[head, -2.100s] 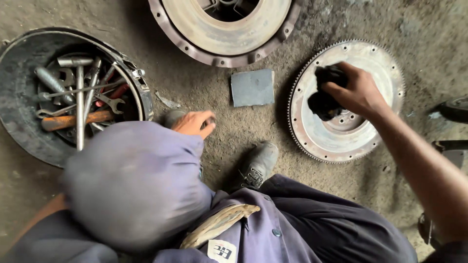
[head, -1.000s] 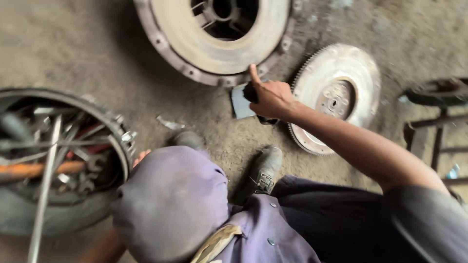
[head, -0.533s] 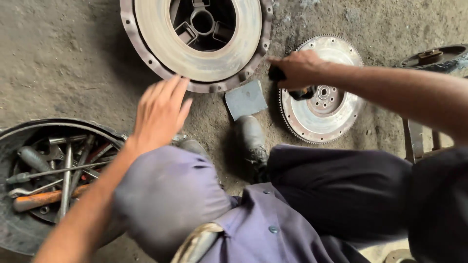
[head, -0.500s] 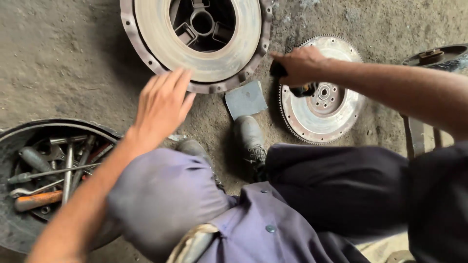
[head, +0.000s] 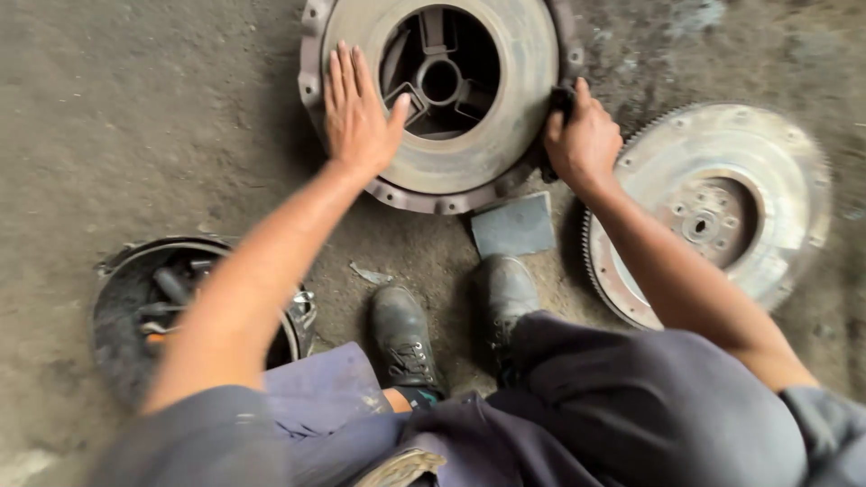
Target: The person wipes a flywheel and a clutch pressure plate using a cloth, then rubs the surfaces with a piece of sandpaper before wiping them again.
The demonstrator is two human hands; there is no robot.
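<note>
Gripping a small dark object against the rim, the right hand is closed tight on the right edge of the clutch pressure plate; what the dark thing is, a rag or a tool head, I cannot tell. Flat and open, fingers spread, the left hand is pressing on the plate's left face, holding nothing.

Closest to the person, two worn black boots are planted on the concrete floor, knees in dark work trousers folded over them. Off to the left, a round metal tub is holding a jumble of tools. Just ahead of the right boot a small grey square sheet is lying flat, touching the plate's lower edge. To the right, a toothed flywheel is lying face up, near the plate but apart from it.

By my reading, the person is steadying the plate with one hand while working its rim with the other. A next move would call for firm downward pressure from the left palm so the plate does not spin or slide.
</note>
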